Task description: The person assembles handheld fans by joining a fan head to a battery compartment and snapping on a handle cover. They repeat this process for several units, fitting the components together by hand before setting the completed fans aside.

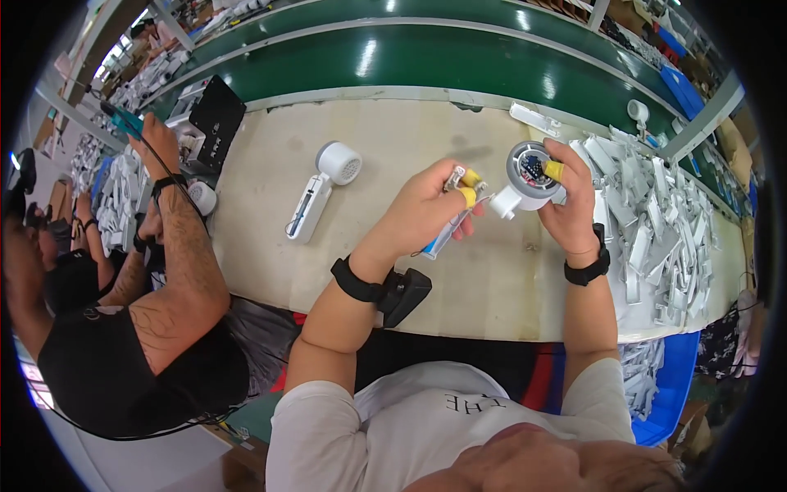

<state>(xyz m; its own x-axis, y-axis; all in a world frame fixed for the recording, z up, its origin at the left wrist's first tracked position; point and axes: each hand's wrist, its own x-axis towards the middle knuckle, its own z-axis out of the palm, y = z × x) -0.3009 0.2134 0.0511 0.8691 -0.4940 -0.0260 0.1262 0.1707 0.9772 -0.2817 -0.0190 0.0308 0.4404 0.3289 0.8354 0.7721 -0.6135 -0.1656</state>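
My right hand grips the round grey-and-white head of a handheld fan, its yellow-wrapped thumb or finger against the dark centre. A short white neck points from the head toward my left hand. That hand is closed around a slim pale fan handle part with a blue piece at its lower end; yellow wraps cover two fingertips. Whether wires join the handle part to the head I cannot make out. Left of my hands, another handheld fan lies on the table, a dark wire along its open handle.
White handle shells form a large heap on the right. A long white shell lies at the back edge, before a green conveyor. At left, a co-worker's tattooed arm holds a teal tool near a black box. Below right stands a blue bin.
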